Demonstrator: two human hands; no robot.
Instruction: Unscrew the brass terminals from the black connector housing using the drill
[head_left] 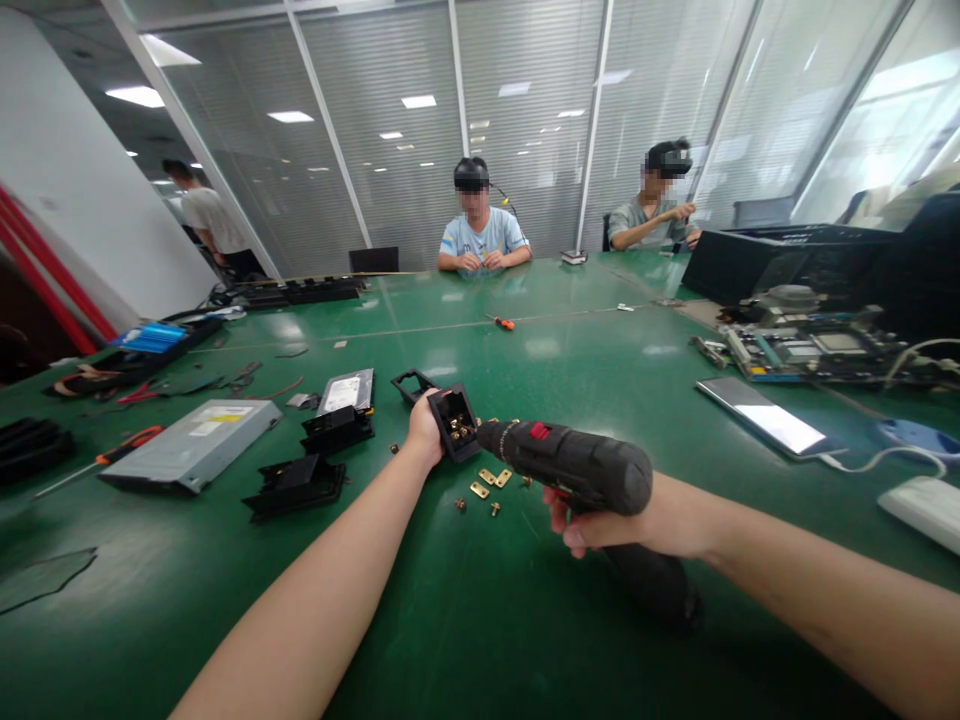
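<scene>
My left hand (426, 432) is closed around a black plastic socket housing (454, 420) with brass-coloured parts inside its open face. Gripped in my right hand (600, 525) is a black cordless drill (574, 465) with a red switch on top. The drill's nose points left at the housing; whether its bit touches a screw inside I cannot tell. Below the housing lie several small brass plates (480, 490) and loose screws (495, 509). Two more black housings, one nearer (294, 486) and one behind it (337, 428), lie left of my left forearm.
A silver disc drive (199, 440), a hard drive (346, 391) and an orange-handled screwdriver (131, 445) lie left. Another screwdriver (504, 323) lies mid-table. On the right are a phone (765, 415) on a cable, a circuit board (817, 345) and a black case (750, 262). Two people sit opposite.
</scene>
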